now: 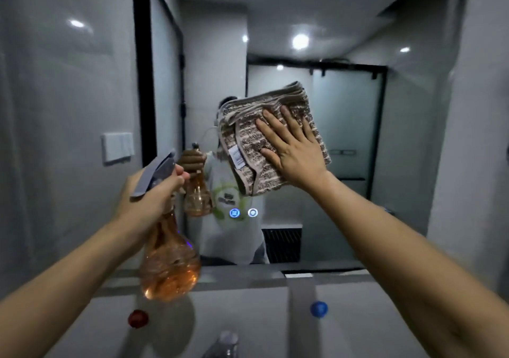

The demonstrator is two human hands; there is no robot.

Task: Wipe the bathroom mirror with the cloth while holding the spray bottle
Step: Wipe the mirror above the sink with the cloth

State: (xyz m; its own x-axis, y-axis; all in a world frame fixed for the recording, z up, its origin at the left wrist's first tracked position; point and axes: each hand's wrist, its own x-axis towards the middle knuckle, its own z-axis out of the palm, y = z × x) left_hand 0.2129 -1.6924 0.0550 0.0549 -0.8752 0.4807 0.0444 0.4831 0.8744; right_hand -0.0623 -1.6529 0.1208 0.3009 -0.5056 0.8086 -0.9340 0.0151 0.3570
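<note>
Outward from the fingers [268, 119] of the right hand [296, 152], which are spread flat and pressed onto the cloth [248, 148], the load is seen to be carried by the whole palm; no pinch is used. The cloth is thereby held against the mirror [344, 137], near its middle and at head height. For a good wipe, even pressure should be kept across the splayed fingers, overlapping passes are advised, and the loose lower fold is best gathered under the palm so that it does not trail. The fingers of the left hand [150, 195] are closed around the neck of the spray bottle [169, 261], just below its grey trigger head [154, 173]; whether a finger rests on the trigger cannot be told. The bottle is held upright, apart from the glass, above the bench [248, 316]. The cloth is shown as a folded terry towel, brown and cream in ribbed stripes, with pale binding and a white care label [236, 158]. The bottle is of clear amber plastic, bulbous at the base, with liquid within.
</note>
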